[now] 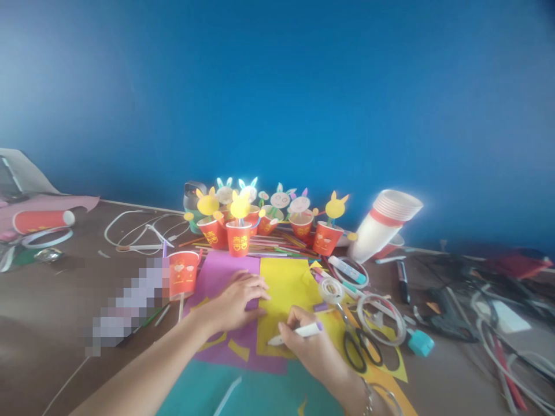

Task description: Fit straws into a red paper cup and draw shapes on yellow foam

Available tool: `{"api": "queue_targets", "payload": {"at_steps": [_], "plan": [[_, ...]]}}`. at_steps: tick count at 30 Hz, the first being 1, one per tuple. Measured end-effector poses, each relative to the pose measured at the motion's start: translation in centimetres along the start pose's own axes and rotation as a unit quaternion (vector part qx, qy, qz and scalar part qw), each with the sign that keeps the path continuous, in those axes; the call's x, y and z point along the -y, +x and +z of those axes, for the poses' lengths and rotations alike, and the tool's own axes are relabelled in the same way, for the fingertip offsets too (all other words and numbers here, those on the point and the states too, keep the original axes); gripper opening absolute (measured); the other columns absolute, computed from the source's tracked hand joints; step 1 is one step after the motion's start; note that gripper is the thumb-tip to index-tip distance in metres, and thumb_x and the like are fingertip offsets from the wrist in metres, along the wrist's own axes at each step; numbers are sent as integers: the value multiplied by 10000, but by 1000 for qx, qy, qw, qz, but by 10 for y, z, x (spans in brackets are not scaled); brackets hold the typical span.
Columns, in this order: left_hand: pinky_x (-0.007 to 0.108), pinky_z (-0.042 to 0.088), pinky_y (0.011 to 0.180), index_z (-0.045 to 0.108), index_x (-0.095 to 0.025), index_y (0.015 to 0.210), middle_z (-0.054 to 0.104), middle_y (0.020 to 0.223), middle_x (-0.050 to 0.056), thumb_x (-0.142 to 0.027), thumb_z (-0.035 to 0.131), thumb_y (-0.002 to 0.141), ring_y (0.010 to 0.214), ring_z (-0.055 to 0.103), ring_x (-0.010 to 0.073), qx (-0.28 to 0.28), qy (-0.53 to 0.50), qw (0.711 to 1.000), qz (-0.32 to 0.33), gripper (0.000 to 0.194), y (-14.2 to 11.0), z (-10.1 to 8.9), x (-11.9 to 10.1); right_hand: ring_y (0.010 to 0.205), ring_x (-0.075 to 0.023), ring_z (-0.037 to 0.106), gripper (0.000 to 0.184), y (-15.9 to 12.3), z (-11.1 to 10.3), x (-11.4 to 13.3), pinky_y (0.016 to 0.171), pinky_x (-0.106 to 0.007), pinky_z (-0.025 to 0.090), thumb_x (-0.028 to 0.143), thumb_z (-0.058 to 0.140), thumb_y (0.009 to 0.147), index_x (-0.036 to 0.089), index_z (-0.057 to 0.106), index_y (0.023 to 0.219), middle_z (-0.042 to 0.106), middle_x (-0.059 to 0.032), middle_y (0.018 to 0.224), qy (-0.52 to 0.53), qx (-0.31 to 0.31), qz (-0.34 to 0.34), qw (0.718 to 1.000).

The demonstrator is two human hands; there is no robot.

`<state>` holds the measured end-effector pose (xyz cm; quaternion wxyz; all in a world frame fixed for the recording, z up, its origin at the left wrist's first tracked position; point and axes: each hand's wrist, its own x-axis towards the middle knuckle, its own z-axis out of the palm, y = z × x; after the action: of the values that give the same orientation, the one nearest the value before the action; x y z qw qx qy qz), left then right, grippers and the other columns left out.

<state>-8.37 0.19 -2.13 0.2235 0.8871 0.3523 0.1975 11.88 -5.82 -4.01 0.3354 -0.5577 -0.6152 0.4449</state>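
Observation:
My right hand (310,344) grips a white marker (309,330) with a purple end, its tip down at the lower part of a yellow sheet of paper (284,283). Fingers stretched out, my left hand (238,297) lies flat across the left edge of that sheet and a purple sheet (217,268) beneath. Yellow paper scraps (239,350) rest on the purple sheet, and a teal sheet (195,384) spreads out nearer me. Right of my right hand lies a pair of black-handled scissors (355,349), close to a roll of clear tape (332,290).
Red paper cups (239,240) holding paper rabbit figures stand along the blue wall. A stack of white cups (377,225) leans at the right, near a glue stick (347,269). Further right are a glue gun (455,315) and cables. One red cup (182,274) stands left of the sheets.

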Motion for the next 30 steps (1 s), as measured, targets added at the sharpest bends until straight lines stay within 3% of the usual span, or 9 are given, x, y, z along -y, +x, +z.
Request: {"api": "queue_targets", "payload": {"at_steps": [14,24,30], "plan": [[442,318,1093,697,-226,1004,688,1164,70,-281,700,831,1147,581,254,-1,10,1000,-5,181,0,0,-1,500,-120,357,293,2,1,-5,451,-247,311,313,533,813,256,332,608,355,70,520,-16,-30,-13,999],[462,314,1102,694,-227,1009,684,1170,71,-242,711,812,1167,569,265,3,11,1000,-10,199,0,1,-1,522,-129,429,287,2,0,0,497,-254,365,347,533,816,250,360,609,482,45,535,6,-44,-2,999],[451,321,1101,696,-233,1004,686,1163,67,-257,697,823,1147,583,258,-6,12,1000,-2,183,0,0,-1,526,-128,392,288,1,-1,-1,494,-259,352,347,540,800,251,350,605,418,54,533,-2,-44,-12,999]]}}
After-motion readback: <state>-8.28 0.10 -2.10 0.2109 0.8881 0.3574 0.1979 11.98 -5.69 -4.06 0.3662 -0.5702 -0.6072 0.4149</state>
